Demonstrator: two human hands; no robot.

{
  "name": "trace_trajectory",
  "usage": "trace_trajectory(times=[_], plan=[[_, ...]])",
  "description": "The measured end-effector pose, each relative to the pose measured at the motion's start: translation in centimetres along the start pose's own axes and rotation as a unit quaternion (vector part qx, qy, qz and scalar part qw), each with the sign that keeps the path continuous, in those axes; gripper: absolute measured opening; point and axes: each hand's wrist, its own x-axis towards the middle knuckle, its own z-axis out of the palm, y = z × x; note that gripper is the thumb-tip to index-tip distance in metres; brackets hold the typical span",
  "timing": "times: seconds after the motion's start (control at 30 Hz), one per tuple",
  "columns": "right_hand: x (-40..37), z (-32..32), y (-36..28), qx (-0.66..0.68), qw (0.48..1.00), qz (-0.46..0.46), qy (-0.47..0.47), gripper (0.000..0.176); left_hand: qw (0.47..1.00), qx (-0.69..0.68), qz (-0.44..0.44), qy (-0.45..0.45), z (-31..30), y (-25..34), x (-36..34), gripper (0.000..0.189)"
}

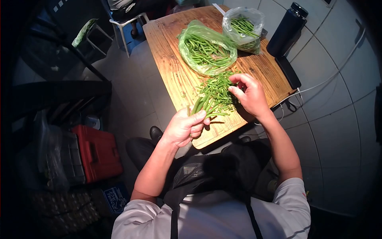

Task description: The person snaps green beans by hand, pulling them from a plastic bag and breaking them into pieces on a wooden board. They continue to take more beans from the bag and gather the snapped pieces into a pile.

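Several long green beans [203, 105] stick out of my left hand [186, 126], whose fingers are wrapped round them near the table's front edge. My right hand [250, 95] hovers at the right side of a pile of short cut bean pieces [219, 88], its thumb and index finger curved toward each other; whether a small piece is between them is too small to tell. Behind the pile lies an open green plastic bag [229, 64] full of long beans. A clear plastic bag [256, 20] with more beans stands behind it to the right.
The wooden table [165, 47] also bears a dark bottle [287, 30] and a black phone-like device [288, 71] with a white cable at the right edge, by a tiled wall. A red case [97, 153] is on the floor at left. Behind, a person sits on a chair [121, 24].
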Motion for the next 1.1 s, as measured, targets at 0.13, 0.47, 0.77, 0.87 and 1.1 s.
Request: trace_trajectory(times=[0.13,0.47,0.77,0.87,1.1], plan=[[-0.1,-0.3,-1.7,0.0,0.987,-0.162,-0.015,0.026,1.0,-0.012,-0.008,0.02,0.3,0.1,-0.2,0.022],[0.3,-0.7,-2.5,-0.141,0.923,-0.327,-0.145,0.026,1.0,-0.01,-0.019,0.0,-0.3,0.0,0.0,0.017],[-1.9,2.6,-1.0,0.259,0.964,0.023,-0.062,0.005,1.0,-0.006,-0.009,-0.011,0.3,0.3,0.1,0.023],[-1.3,2.0,-1.1,0.313,0.948,0.057,-0.011,0.007,1.0,-0.003,-0.009,-0.015,-0.4,-0.1,0.1,0.02],[-0.8,1.3,-1.1,0.026,0.995,-0.101,-0.005,0.025,1.0,-0.008,-0.009,-0.009,0.1,-0.2,0.1,0.019]])
